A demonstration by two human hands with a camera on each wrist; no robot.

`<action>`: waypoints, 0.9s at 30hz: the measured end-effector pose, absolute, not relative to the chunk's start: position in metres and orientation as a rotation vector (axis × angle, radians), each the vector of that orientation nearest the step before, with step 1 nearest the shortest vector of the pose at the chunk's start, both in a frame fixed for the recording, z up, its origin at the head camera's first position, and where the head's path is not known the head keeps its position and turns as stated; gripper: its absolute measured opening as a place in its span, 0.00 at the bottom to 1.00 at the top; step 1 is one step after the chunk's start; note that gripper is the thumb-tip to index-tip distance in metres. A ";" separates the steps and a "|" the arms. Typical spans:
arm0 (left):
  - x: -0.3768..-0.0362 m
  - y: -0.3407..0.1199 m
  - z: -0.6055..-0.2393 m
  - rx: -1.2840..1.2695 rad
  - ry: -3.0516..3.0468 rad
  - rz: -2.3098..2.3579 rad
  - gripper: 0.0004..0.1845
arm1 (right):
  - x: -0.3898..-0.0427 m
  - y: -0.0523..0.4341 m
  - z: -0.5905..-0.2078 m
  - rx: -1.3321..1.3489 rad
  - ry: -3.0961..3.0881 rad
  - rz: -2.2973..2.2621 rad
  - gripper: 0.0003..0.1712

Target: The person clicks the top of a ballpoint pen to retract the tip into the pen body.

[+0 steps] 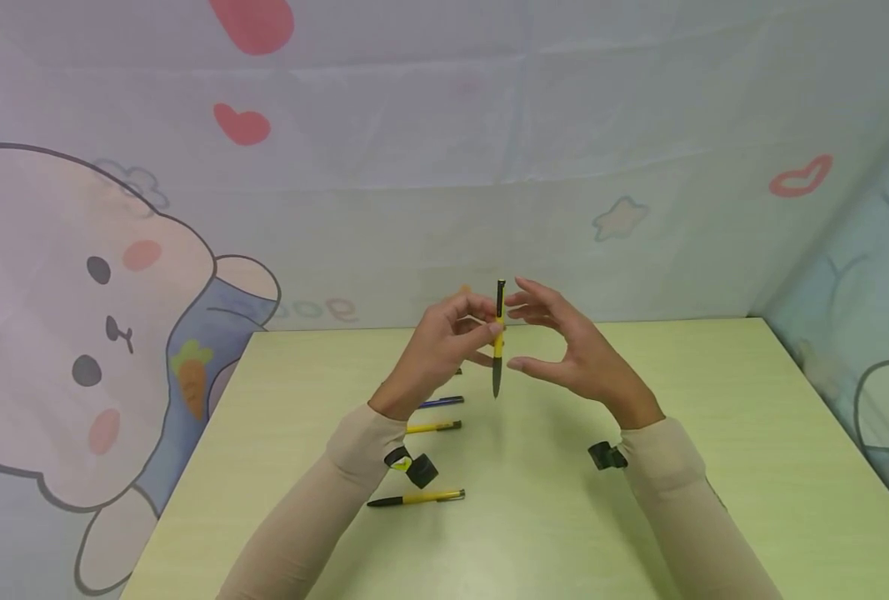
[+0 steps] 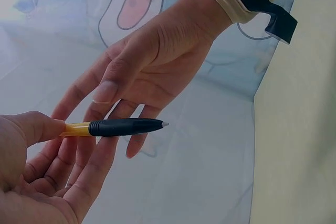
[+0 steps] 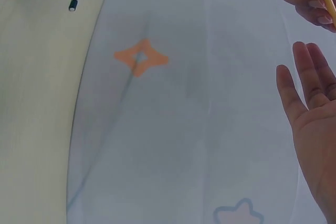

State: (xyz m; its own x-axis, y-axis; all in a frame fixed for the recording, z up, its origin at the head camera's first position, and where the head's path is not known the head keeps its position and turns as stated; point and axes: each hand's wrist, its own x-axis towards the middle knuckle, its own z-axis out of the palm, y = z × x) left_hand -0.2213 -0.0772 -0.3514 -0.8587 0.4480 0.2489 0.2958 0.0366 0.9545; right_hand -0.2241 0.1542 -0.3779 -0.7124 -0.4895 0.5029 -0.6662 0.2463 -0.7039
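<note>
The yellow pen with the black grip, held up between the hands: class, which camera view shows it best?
The left wrist view: the yellow pen with the black grip fills the frame, tip clear, pinched by the left hand. The head view shows it whole but small; the right wrist view catches only a cropped piece.

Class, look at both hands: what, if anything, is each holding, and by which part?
The left hand pinches the yellow-and-black pen upright by its yellow mid-barrel. The right hand is open beside it, holding nothing.

A pale green table [image 1: 751, 433] fills the view from 4 to 8 o'clock. Behind it hangs a cartoon cloth backdrop [image 1: 414, 167] — a rabbit [image 1: 77, 333] at 9 o'clock, red hearts [image 1: 242, 125] near 11 — in soft, even light.
</note>
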 end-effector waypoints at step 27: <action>-0.219 -0.075 -0.341 0.802 2.015 2.014 0.15 | -0.235 0.151 -0.372 1.274 -2.301 1.479 0.67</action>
State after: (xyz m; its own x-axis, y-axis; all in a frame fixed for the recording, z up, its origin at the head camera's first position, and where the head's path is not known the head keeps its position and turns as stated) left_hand -0.2192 -0.0745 -0.3414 -0.8380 0.4889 0.2425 0.2425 -0.0644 0.9680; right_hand -0.2346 0.1511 -0.3723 -0.6373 -0.5808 0.5065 -0.7020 0.1665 -0.6924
